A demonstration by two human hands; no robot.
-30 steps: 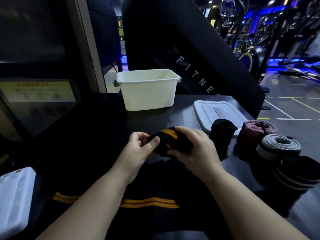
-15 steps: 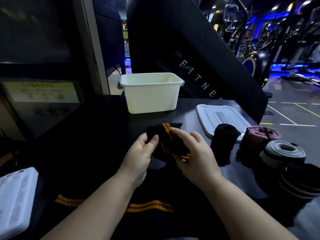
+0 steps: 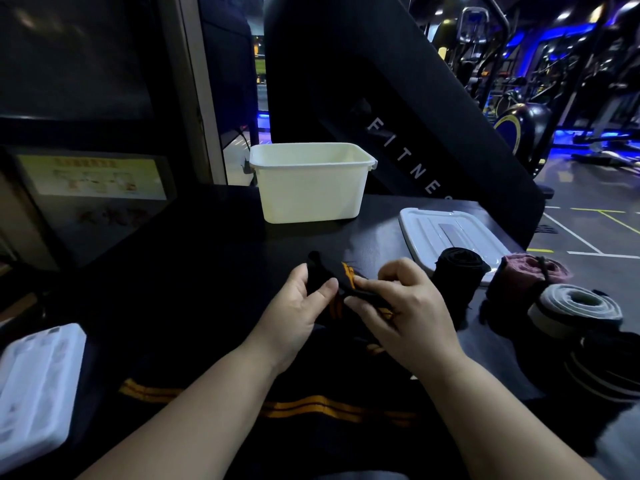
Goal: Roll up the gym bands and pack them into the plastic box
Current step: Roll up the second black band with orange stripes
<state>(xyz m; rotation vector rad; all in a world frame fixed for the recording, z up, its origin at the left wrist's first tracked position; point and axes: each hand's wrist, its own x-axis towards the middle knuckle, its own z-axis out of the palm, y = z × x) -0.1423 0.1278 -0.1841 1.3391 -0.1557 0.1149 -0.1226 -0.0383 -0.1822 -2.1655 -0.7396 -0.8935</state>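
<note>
Gym band: black with orange stripes (image 3: pixel 332 268), held up off the tabletop (image 3: pixel 207 254) between both hands at dead centre, its loose tail trailing back toward 6 o'clock
Left hand: here it is (image 3: pixel 298 306) at 9 o'clock of the band, thumb and fingertips pinching the band's black edge
Right hand: over at 3 o'clock of the band (image 3: pixel 405 306), fingers curled in, gripping the fabric right by the orange stripes
Plastic box: white and open-topped (image 3: pixel 311 188), upright at 12 o'clock from the hands, well apart from them
Lid: lying flat (image 3: pixel 446 233) at 2 o'clock, beside the box
Rolled bands: a black roll (image 3: pixel 457 271) stands against the lid's near edge; a pink roll (image 3: pixel 530 271) just beside it, a grey roll (image 3: pixel 575 306) next, and a dark striped coil (image 3: pixel 609 365) at 4 o'clock
White tray: sitting (image 3: pixel 34 386) at 8 o'clock, by the left edge of the view
</note>
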